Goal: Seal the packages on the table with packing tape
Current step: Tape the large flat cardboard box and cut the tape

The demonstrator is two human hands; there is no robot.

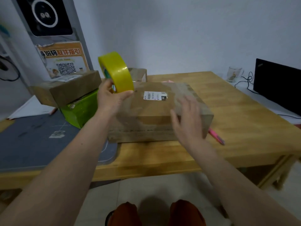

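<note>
Tape roll [117, 72], yellow and wide, stood on edge in the air above the far left corner of the cardboard box [156, 111], held by the left hand [112, 98], whose thumb pressed the roll's outer band while the fingers curled into or behind its core. The roll looked light and rigid, its glossy film probably slick, so a hold through the core seemed the surest. The box lay flat on the wooden table [228, 121], a white shipping label [154, 95] on its lid; it appeared stiff, and its weight could not be judged. The right hand [187, 118], blurred, hovered with fingers spread and straight over the box's near right corner, gripping nothing; whether it touched the lid could not be told. Left of the box, another brown package [68, 88] rested on a green box [79, 110].
</note>
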